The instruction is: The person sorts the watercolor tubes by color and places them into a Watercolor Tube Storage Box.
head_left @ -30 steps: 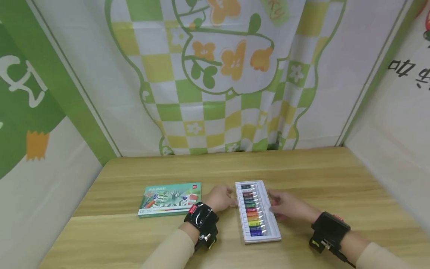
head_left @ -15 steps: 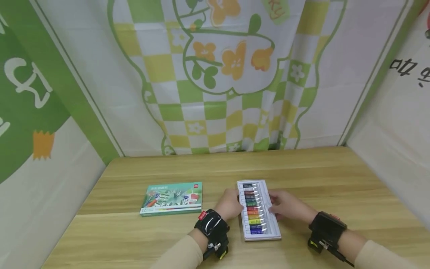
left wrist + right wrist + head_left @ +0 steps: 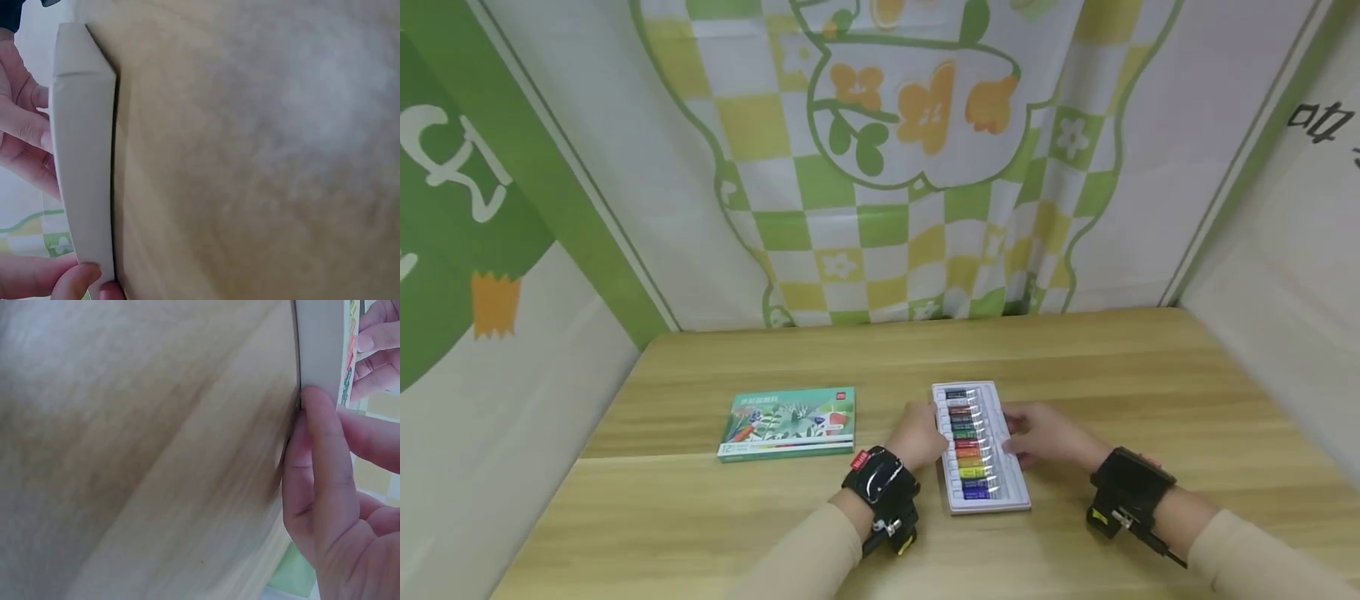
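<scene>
A white tray of paint tubes (image 3: 977,450) lies on the table, its several small coloured tubes set in a row. My left hand (image 3: 917,437) grips its left edge, thumb over the rim; in the left wrist view the fingertips (image 3: 78,281) press the pale side wall. On the opposite side my right hand (image 3: 1045,435) holds the right edge. The right wrist view has the right thumb above the rim and the index finger (image 3: 328,450) against the wall. Beneath the tray is hidden.
A flat teal paint box (image 3: 788,423) with a plant picture lies left of my left hand. The wooden table (image 3: 647,508) meets a checked curtain (image 3: 880,242) at the back, with printed walls at both sides.
My left hand has moved right, from beside the teal box to the tray's left edge, and now grips it. The right hand stays at the right edge. The camera view has tilted slightly down.
</scene>
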`<state>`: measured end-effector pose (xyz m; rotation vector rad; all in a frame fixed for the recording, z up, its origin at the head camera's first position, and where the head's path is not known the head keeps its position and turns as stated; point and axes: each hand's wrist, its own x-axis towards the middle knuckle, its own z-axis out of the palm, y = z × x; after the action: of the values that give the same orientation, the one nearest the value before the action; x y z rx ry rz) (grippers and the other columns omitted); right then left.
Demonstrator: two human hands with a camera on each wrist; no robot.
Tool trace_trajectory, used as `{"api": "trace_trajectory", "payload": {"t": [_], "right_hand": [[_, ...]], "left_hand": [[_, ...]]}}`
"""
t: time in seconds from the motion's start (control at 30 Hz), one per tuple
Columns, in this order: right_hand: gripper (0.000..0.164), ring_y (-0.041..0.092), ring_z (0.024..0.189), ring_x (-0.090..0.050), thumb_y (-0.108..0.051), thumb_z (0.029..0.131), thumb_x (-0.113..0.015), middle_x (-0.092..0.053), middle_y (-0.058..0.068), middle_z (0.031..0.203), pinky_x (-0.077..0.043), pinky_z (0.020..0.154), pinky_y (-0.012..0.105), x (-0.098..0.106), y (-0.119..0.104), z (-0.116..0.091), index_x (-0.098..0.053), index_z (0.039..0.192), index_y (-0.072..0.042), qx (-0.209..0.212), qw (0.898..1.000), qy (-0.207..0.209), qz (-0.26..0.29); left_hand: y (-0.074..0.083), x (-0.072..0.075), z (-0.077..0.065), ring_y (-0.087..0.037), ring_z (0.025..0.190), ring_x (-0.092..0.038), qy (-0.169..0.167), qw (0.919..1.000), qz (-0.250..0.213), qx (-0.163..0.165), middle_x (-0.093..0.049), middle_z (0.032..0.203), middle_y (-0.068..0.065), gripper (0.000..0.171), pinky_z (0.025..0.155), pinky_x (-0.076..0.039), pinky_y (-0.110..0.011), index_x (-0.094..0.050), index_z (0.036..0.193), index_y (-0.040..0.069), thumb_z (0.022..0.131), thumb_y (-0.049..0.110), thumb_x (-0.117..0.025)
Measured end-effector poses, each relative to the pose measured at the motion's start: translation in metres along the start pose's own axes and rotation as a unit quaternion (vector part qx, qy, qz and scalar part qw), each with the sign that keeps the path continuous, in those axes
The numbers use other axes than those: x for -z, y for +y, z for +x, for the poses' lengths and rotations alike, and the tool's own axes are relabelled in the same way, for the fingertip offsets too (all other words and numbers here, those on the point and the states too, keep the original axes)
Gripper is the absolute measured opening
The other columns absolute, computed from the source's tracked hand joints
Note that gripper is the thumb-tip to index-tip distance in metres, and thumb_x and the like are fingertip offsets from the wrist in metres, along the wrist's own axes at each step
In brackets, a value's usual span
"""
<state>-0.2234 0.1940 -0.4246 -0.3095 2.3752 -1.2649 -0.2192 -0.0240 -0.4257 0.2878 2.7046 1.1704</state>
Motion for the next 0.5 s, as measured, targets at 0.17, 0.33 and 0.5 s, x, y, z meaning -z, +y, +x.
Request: {"api": "trace_trajectory", "payload": {"t": [0.17,0.33,0.5], "right_hand": [[0.064,0.023,0.082,-0.068,0.007,0.091,-0.068,-0.062,0.018,0.106,-0.062,0.067,0.037,-0.005,0.001,0.003,-0.038,0.146,0.019,0.004,1.000,0.000,0.001],[0.065,0.024,0.084,-0.068,0.009,0.090,-0.068,-0.062,0.018,0.107,-0.062,0.068,0.038,-0.004,0.001,0.003,-0.037,0.147,0.018,-0.007,1.000,0.008,0.016],[0.066,0.023,0.083,-0.068,0.009,0.091,-0.067,-0.059,0.019,0.106,-0.062,0.068,0.039,0.003,0.003,-0.004,-0.036,0.148,0.018,-0.007,1.000,0.001,0.028]], "left_hand": [[-0.003,0.004,0.003,-0.021,0.060,-0.048,-0.006,0.9998,0.017,-0.013,-0.058,0.077,-0.013,0.025,0.048,-0.037,-0.027,-0.065,0.097,-0.011,0.073,-0.016,-0.060],[-0.008,0.020,0.010,-0.031,0.090,-0.064,-0.044,0.9988,-0.022,-0.007,-0.068,0.104,-0.022,0.052,0.079,-0.056,-0.039,-0.058,0.125,-0.014,0.078,-0.002,-0.076],[-0.021,0.054,0.003,-0.041,0.116,-0.060,-0.032,0.9991,-0.026,0.005,-0.057,0.134,-0.029,0.088,0.101,-0.049,-0.051,-0.035,0.149,-0.011,0.080,0.011,-0.085]]}}
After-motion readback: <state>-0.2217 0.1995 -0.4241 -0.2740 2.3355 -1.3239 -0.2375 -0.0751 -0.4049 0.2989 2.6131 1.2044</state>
